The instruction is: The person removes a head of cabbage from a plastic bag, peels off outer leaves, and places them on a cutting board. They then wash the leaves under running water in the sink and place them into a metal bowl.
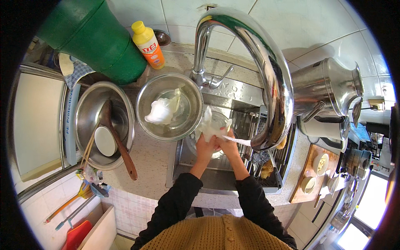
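Note:
My left hand (204, 149) and my right hand (228, 147) are together over the sink (206, 176), both gripping a pale leaf (207, 126) that looks like Chinese cabbage. A stream of water (239, 140) runs from the chrome faucet (275, 81) onto my right hand. Beneath the hands sits a round basin (191, 147), mostly covered by them and by the leaf. Just left of the faucet base, a stainless steel bowl (144, 122) holds another pale leaf (162, 109), white at its thick end.
Left on the counter stands a steel basin (82, 125) with a wooden spatula (120, 143), chopsticks and a white bowl. Behind are a detergent bottle (149, 47) and a green bucket (97, 40). A rack (281, 162), metal pot (325, 87) and cutting board (309, 168) with small bowls are right.

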Demonstrator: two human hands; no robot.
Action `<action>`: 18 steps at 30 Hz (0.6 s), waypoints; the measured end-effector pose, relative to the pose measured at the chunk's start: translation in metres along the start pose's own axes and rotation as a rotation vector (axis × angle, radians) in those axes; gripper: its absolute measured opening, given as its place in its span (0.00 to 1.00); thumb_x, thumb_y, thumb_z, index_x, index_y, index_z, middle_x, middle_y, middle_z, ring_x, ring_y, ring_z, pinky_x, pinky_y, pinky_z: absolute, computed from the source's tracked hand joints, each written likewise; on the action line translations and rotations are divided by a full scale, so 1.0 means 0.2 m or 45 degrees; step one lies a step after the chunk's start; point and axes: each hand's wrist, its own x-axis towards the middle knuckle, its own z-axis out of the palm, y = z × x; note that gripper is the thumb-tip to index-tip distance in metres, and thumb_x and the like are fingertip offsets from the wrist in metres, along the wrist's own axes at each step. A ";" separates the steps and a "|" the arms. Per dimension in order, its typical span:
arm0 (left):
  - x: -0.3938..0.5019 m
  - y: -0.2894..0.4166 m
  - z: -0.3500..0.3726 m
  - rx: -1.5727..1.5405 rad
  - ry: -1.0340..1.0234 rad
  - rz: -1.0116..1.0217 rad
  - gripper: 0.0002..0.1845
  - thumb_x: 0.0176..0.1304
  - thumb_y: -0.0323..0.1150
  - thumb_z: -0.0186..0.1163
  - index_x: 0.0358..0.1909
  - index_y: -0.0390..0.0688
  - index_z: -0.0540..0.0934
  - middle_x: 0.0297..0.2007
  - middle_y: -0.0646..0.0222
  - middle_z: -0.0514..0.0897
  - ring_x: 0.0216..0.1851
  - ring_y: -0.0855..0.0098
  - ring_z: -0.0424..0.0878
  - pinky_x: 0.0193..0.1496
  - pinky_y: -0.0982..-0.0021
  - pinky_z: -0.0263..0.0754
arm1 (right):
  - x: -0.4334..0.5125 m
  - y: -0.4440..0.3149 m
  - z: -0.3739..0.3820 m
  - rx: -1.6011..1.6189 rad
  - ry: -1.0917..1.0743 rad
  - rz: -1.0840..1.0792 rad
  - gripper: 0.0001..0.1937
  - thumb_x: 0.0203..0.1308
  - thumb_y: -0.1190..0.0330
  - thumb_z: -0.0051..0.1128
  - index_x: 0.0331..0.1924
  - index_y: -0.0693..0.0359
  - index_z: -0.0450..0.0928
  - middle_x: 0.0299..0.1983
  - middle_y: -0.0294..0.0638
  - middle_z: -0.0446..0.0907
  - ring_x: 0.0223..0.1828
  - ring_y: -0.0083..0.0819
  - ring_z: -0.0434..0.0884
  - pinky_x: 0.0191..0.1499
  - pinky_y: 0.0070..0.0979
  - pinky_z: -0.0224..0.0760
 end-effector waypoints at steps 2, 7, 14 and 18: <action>0.01 0.01 -0.04 -0.010 -0.083 -0.004 0.14 0.61 0.35 0.58 0.46 0.38 0.76 0.38 0.55 0.84 0.38 0.63 0.84 0.39 0.66 0.75 | 0.02 0.02 0.02 -0.024 -0.021 -0.047 0.15 0.56 0.79 0.52 0.48 0.65 0.66 0.26 0.42 0.77 0.16 0.27 0.78 0.16 0.22 0.71; 0.08 0.07 -0.12 0.218 -0.395 -0.367 0.16 0.64 0.35 0.55 0.50 0.38 0.75 0.37 0.61 0.84 0.38 0.65 0.83 0.40 0.65 0.75 | 0.00 0.06 0.03 -0.087 0.151 0.007 0.11 0.59 0.75 0.51 0.46 0.64 0.70 0.22 0.42 0.76 0.12 0.28 0.75 0.13 0.23 0.66; 0.10 0.12 -0.07 -0.726 -0.498 -0.540 0.18 0.66 0.32 0.52 0.57 0.41 0.70 0.44 0.58 0.82 0.45 0.63 0.83 0.47 0.63 0.77 | -0.08 -0.03 -0.10 -0.310 -0.063 0.245 0.12 0.60 0.76 0.51 0.48 0.65 0.72 0.21 0.40 0.76 0.10 0.27 0.73 0.12 0.24 0.63; 0.22 -0.01 -0.11 -0.963 -0.677 -0.810 0.12 0.68 0.38 0.51 0.46 0.43 0.75 0.31 0.66 0.80 0.30 0.68 0.79 0.37 0.65 0.76 | -0.14 -0.05 -0.17 -0.462 -0.145 0.165 0.10 0.61 0.74 0.52 0.46 0.65 0.73 0.20 0.39 0.76 0.10 0.26 0.73 0.12 0.24 0.65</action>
